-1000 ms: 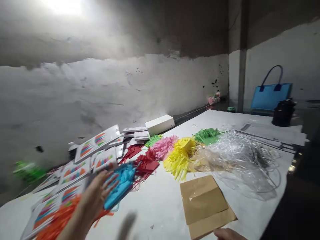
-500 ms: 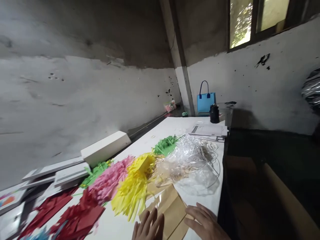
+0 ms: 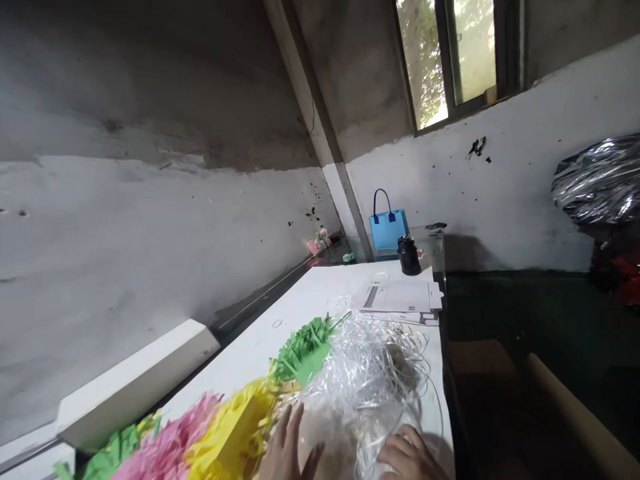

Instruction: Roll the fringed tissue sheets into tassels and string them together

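At the bottom centre, my left hand point(image 3: 289, 448) has its fingers spread at the edge of the clear plastic strands, just right of the yellow paper strips point(image 3: 233, 433). My right hand point(image 3: 411, 455) has its fingers curled on the lower right part of the heap of clear strands point(image 3: 360, 363); what lies under the fingers is hard to make out. Green paper strips point(image 3: 305, 350) sit beyond my left hand. Pink strips point(image 3: 170, 443) lie farther left, with more green strips point(image 3: 113, 453) beside them.
A stack of papers point(image 3: 397, 298), a black jar point(image 3: 409, 257) and a light blue bag point(image 3: 389, 230) stand toward the far end of the white table point(image 3: 300, 293). A long white box point(image 3: 140, 380) lies along the left edge.
The view has turned right and up. Both hands have moved from the brown paper to the clear strands, and the right hand's fingers have curled.
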{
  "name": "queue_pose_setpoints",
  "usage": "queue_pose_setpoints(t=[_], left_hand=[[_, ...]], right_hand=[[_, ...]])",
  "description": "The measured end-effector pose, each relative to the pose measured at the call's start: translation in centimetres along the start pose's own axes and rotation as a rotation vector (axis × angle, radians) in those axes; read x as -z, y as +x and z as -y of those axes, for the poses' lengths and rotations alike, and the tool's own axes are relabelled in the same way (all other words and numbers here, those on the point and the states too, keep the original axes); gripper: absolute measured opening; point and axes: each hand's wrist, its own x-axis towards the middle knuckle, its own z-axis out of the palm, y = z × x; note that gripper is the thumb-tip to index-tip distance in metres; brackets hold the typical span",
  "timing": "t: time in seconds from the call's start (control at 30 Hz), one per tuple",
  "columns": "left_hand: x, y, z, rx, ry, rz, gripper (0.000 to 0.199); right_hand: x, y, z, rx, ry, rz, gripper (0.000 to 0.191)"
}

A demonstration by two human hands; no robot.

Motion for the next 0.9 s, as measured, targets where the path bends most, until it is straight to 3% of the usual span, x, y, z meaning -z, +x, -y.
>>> queue_pose_setpoints(t=[0.07, 0.13, 0.23, 0.33, 0.5, 0.6, 0.77, 0.9], left_hand=[[-2.1, 2.1, -1.2, 0.015, -0.037, 0.032, 0.053], [-4.4, 3.1, -2.6, -0.014, -0.110, 0.108, 0.042], [-6.2, 3.6, -4.6, -0.070, -0.229, 0.206, 0.036], [-4.6, 4.9, -4.7, -0.054, -0.265, 0.207, 0.034], [0.1, 9.7, 0.0, 0.115, -0.020, 0.109, 0.024], [0.4, 12.4, 2.2, 0.129, 0.195, 0.179, 0.024], [-1.1, 14.2, 2.2, 0.026, 0.425, 0.376, 0.027], [-0.3, 14.4, 2.1, 0.001, 0.516, 0.402, 0.018]], right_hand=[[-0.2, 0.8, -0.3, -0.033, -0.028, -0.023, 0.010], [0.8, 2.2, -1.0, 0.026, -0.042, 0.043, 0.030], [2.7, 5.1, -2.9, 0.043, -0.010, 0.355, 0.057], [3.7, 7.6, -5.1, -0.204, 0.017, 0.619, 0.065], [4.3, 8.9, -6.4, -0.320, 0.067, 0.719, 0.072], [5.3, 9.0, -5.7, -0.382, 0.187, 0.784, 0.069], [8.0, 8.2, -5.5, -0.348, 0.283, 0.758, 0.058], [10.4, 6.1, -6.8, -0.348, 0.211, 0.484, 0.036]])
